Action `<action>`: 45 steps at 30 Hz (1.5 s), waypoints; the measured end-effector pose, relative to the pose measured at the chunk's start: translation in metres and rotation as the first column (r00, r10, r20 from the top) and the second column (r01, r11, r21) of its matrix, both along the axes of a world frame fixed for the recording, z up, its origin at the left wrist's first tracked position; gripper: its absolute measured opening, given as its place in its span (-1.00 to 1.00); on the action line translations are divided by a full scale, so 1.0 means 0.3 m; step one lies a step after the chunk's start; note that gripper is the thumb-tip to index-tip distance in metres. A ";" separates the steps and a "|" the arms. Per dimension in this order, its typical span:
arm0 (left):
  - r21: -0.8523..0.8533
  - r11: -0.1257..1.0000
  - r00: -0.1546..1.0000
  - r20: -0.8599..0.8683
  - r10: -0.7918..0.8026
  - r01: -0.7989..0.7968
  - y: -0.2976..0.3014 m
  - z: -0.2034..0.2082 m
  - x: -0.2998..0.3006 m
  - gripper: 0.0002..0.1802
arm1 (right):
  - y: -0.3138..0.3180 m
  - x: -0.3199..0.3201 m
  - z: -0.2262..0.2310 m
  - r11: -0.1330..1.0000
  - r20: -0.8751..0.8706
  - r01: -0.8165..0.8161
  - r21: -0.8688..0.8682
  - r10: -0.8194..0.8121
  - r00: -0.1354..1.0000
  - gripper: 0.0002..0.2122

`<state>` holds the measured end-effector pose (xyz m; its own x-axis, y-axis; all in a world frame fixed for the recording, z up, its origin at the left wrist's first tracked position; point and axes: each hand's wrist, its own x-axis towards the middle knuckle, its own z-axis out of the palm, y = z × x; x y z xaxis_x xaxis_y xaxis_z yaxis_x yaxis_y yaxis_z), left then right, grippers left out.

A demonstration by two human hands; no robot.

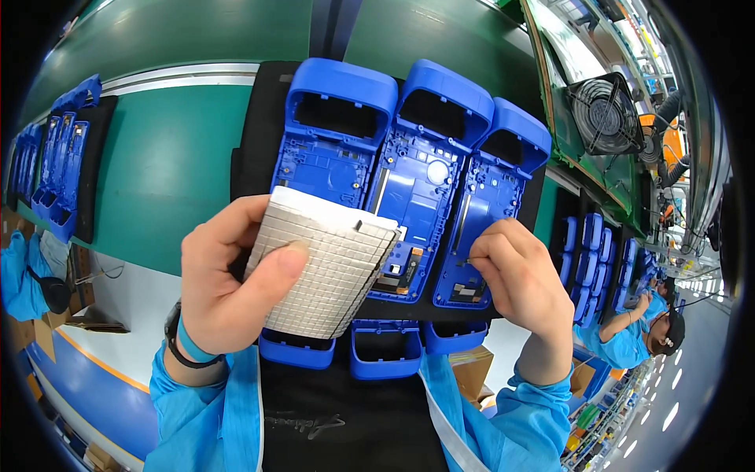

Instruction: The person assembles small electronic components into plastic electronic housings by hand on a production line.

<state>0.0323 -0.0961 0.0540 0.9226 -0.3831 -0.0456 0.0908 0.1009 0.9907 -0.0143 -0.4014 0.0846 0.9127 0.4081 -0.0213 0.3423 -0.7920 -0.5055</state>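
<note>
Gripping a flat grey block (326,263) scored into a grid of small squares, the left hand (228,287) clamps it above three glossy blue plastic shells (417,181) lying lengthwise on a black tray (255,126). The right hand (523,279) pinches fingertips together on the rightmost shell (491,204).

Three bright blue housings (409,189) on a black tray (259,118). Silver-grey block (326,263), scored in a fine grid, near left. Dark green belt (169,157) far left, pale grey strip at its far edge. Light blue sleeves (212,401).
</note>
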 end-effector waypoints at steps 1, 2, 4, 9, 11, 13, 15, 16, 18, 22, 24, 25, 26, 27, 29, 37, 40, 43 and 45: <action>-0.005 1.000 1.000 0.004 0.016 -0.016 0.000 -0.001 -0.004 -0.62 | -0.001 -0.001 -0.001 0.998 -0.028 -0.038 -0.043 0.037 0.999 -0.88; 0.011 1.000 1.000 0.015 0.016 -0.016 0.002 -0.004 -0.007 -0.61 | -0.001 -0.001 -0.001 0.998 -0.035 -0.037 -0.042 0.035 0.999 -0.88; 0.006 1.000 1.000 0.008 0.009 -0.009 0.002 -0.011 -0.010 -0.60 | 0.003 0.003 -0.001 0.993 -0.032 -0.078 -0.087 0.076 0.997 -0.87; 0.008 1.000 1.000 0.022 0.005 -0.005 -0.006 -0.014 -0.015 -0.58 | 0.005 0.008 -0.007 0.986 0.000 -0.105 -0.133 0.105 0.994 -0.87; 0.014 1.000 0.999 0.036 0.015 -0.016 -0.007 -0.015 -0.018 -0.57 | 0.006 0.009 -0.008 0.984 0.000 -0.109 -0.140 0.110 0.994 -0.87; 0.019 1.000 0.999 0.038 0.012 -0.013 -0.008 -0.014 -0.017 -0.57 | 0.007 0.009 -0.008 0.983 0.005 -0.110 -0.145 0.112 0.994 -0.87; 0.023 1.000 0.999 0.042 0.009 -0.010 -0.008 -0.012 -0.017 -0.57 | 0.006 0.009 -0.004 0.984 -0.022 -0.103 -0.148 0.101 0.995 -0.88; 0.025 1.000 0.999 0.037 0.010 -0.011 -0.008 -0.012 -0.018 -0.56 | 0.006 0.009 -0.003 0.984 -0.047 -0.096 -0.152 0.089 0.995 -0.89; 0.026 1.000 0.999 0.030 0.011 -0.012 -0.008 -0.011 -0.017 -0.56 | 0.009 0.011 -0.003 0.984 -0.046 -0.093 -0.150 0.087 0.995 -0.89; 0.033 0.999 0.999 0.041 0.006 -0.007 -0.008 -0.014 -0.016 -0.55 | 0.011 0.010 -0.003 0.983 -0.049 -0.090 -0.159 0.083 0.995 -0.90; 0.029 1.000 0.999 0.040 0.008 -0.009 -0.008 -0.015 -0.015 -0.55 | 0.012 0.011 -0.003 0.982 -0.047 -0.092 -0.164 0.085 0.995 -0.89; 0.029 1.000 0.999 0.043 0.004 -0.006 -0.008 -0.015 -0.014 -0.56 | 0.013 0.011 -0.004 0.981 -0.044 -0.094 -0.167 0.088 0.995 -0.89; 0.029 1.000 0.999 0.045 0.001 -0.002 -0.008 -0.015 -0.014 -0.56 | 0.014 0.011 -0.003 0.981 -0.045 -0.094 -0.167 0.088 0.995 -0.89; 0.029 1.000 0.999 0.044 0.001 -0.002 -0.008 -0.014 -0.013 -0.56 | 0.015 0.011 -0.002 0.979 -0.044 -0.096 -0.178 0.089 0.995 -0.89; 0.010 1.000 0.999 0.044 -0.001 0.001 -0.009 -0.013 -0.013 -0.57 | 0.018 0.012 -0.001 0.977 -0.045 -0.097 -0.189 0.090 0.995 -0.89; -0.002 1.000 0.999 0.041 -0.003 0.003 -0.012 -0.014 -0.013 -0.57 | 0.009 0.016 -0.006 0.972 -0.045 -0.126 -0.200 0.119 0.992 -0.88; -0.005 1.000 0.999 0.043 -0.005 0.005 -0.014 -0.012 -0.012 -0.57 | 0.010 0.011 -0.010 0.977 -0.029 -0.114 -0.183 0.110 0.993 -0.87; 0.001 1.000 0.999 0.042 -0.007 0.007 -0.014 -0.013 -0.013 -0.56 | 0.006 0.010 -0.011 0.974 -0.034 -0.122 -0.189 0.118 0.992 -0.86; 0.006 1.000 0.999 0.042 -0.008 0.008 -0.012 -0.013 -0.014 -0.56 | 0.004 0.010 -0.011 0.974 -0.039 -0.127 -0.186 0.122 0.992 -0.85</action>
<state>0.0282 -0.0996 0.0501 0.9207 -0.3903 -0.0088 0.0496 0.0944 0.9943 -0.0113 -0.4001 0.0814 0.8531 0.5045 -0.1328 0.4320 -0.8259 -0.3623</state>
